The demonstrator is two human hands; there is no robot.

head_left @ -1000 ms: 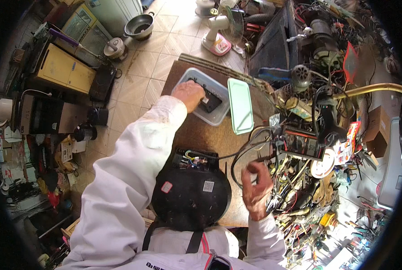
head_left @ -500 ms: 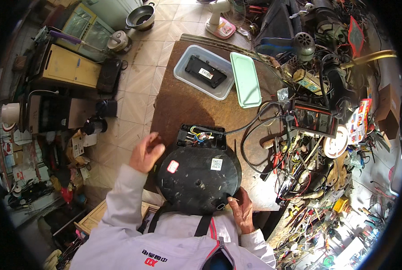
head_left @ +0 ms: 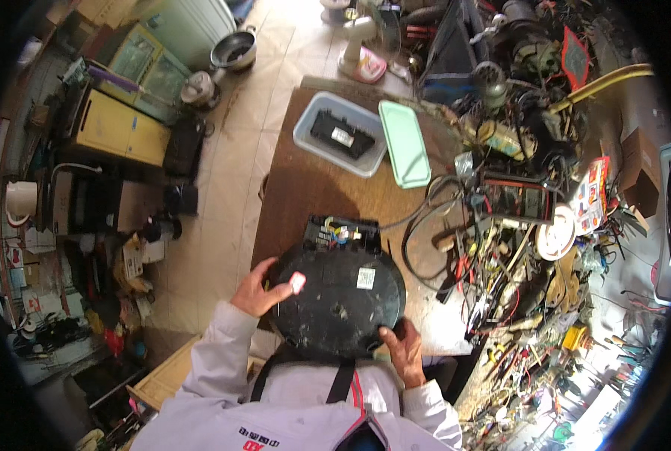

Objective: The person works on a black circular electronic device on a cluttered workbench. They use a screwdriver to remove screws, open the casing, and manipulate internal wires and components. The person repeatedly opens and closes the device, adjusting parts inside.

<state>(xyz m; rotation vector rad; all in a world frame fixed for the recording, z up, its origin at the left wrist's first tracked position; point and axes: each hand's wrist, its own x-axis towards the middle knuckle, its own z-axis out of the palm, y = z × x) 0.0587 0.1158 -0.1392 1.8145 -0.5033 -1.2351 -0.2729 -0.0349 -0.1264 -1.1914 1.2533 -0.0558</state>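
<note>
A black rounded appliance (head_left: 335, 308) with a scuffed face lies at the near edge of the table, against my body. At its far end is an uncovered compartment (head_left: 343, 234) with coloured wires and connectors. My left hand (head_left: 256, 292) grips the left rim, thumb over the top near a small red-and-white sticker, fingers hidden at the side. On the near right rim, my right hand (head_left: 403, 350) is closed around the edge, thumb on top. A black cable (head_left: 425, 214) runs from the compartment toward the right.
On the brown table (head_left: 286, 203) stands a clear plastic box (head_left: 303, 144) holding a black flat part (head_left: 335, 134). Its pale green lid (head_left: 406, 143) lies beside it. A multimeter (head_left: 517, 197) and a heap of hand tools (head_left: 501, 301) crowd the right side.
My left hand has come down from the air beside the appliance onto its left rim. The appliance has shifted slightly right. My right hand stays on its rim.
</note>
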